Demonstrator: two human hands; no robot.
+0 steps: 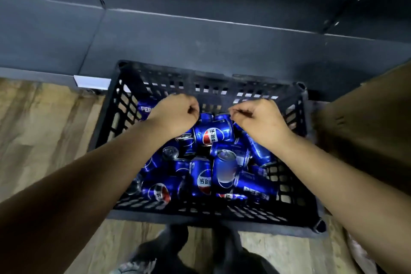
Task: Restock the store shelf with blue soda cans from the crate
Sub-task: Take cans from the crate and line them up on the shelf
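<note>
Blue soda cans (212, 134) lie jumbled inside the black crate (262, 213), which sits on the floor against the dark shelf (200, 44). Above the crate's far side, the left hand (175, 113) and right hand (260, 119) hover with fingers curled, holding nothing.

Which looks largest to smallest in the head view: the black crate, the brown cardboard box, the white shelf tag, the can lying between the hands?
1. black crate
2. brown cardboard box, cut off by the frame edge, so unsure
3. can
4. white shelf tag, close to the can
</note>
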